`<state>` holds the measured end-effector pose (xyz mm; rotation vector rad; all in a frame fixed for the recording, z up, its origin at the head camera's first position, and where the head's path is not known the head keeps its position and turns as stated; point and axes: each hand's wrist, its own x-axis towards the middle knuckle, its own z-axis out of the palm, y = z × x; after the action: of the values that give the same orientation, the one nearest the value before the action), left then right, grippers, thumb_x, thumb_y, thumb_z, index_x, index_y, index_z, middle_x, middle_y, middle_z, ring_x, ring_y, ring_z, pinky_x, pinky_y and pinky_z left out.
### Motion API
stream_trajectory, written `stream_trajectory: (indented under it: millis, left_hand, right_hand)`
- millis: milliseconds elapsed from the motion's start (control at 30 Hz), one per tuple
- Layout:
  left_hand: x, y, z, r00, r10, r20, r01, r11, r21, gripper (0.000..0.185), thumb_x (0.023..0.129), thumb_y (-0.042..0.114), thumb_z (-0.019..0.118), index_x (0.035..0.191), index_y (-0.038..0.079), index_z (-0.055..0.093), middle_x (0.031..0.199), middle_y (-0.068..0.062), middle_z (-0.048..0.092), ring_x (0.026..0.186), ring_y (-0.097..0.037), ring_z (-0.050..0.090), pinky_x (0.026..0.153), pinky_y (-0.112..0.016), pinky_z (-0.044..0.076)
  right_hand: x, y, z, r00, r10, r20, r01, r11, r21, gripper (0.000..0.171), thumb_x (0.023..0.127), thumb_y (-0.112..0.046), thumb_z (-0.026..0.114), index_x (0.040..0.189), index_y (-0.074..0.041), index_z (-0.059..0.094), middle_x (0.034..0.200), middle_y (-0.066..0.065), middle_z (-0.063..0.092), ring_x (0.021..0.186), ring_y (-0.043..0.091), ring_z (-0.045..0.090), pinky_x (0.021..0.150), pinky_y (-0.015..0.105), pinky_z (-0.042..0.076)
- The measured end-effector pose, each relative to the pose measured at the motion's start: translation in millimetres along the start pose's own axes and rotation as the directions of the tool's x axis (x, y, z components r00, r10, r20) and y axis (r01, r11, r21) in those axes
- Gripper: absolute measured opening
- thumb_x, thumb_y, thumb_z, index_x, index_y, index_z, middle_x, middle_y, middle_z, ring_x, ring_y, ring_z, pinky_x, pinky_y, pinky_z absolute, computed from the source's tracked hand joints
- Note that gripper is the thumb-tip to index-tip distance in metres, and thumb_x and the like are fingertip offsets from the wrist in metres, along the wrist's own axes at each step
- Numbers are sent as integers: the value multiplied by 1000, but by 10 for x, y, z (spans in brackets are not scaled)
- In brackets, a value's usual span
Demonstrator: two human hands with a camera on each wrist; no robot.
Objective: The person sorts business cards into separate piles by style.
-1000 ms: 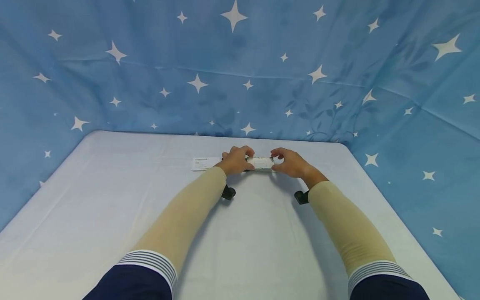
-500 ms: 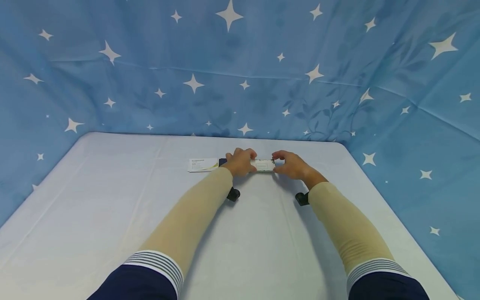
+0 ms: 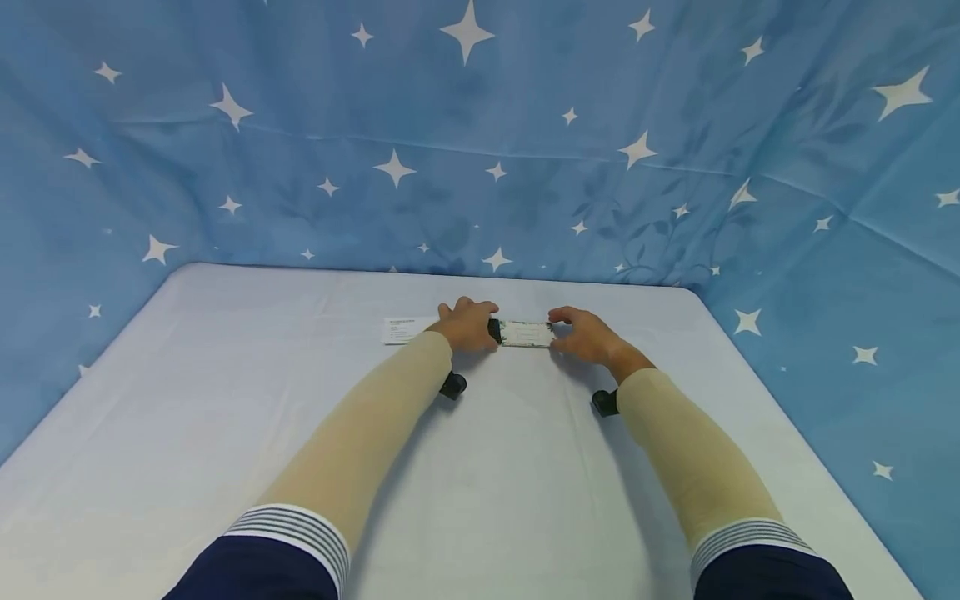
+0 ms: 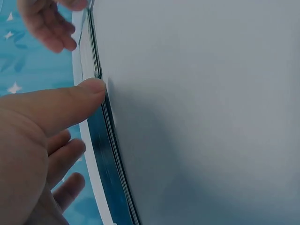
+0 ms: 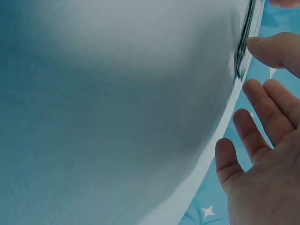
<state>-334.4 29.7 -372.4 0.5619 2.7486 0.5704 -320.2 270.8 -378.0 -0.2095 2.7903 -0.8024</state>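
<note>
Near the table's far edge, a stack of patterned white cards [image 3: 527, 334] lies flat between my hands. Dark blue cards [image 3: 494, 330] adjoin its left end, mostly hidden under my left hand [image 3: 465, 323]. That hand's fingers are spread across the blue stack; in the left wrist view the thumb [image 4: 93, 88] rests against the near edge where both stacks meet. At the white stack's right end is my right hand [image 3: 592, 333]. In the right wrist view its thumb tip touches the edge of the cards [image 5: 243, 47], and its other fingers are fairly straight, seemingly apart from them.
Farther left lies a white printed card stack [image 3: 403, 330], partly covered by the left hand. The table [image 3: 495, 467] has a white cloth. A blue star-patterned curtain [image 3: 420, 208] hangs behind and to the right. Black wrist devices [image 3: 453, 386] hang under both forearms.
My left hand has shifted left from the white patterned cards onto the dark blue ones, its thumb and index finger spreading wider. The right hand has moved slightly right.
</note>
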Motion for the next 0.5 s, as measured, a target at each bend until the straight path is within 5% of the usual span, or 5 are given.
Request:
stream_trajectory:
  millis: [500]
  left_hand:
    - [-74,-149,-68,1000,-4,5,4,997,-78,67,93,29,74,152,22,44,144,-8,49,127,-27,36,100,-49,23]
  right_hand:
    - [-4,-32,21,1000,-17,4,17,999,-32,69,92,-24,72,152,-7,42,156,19,37,145,38,27,115,54,22]
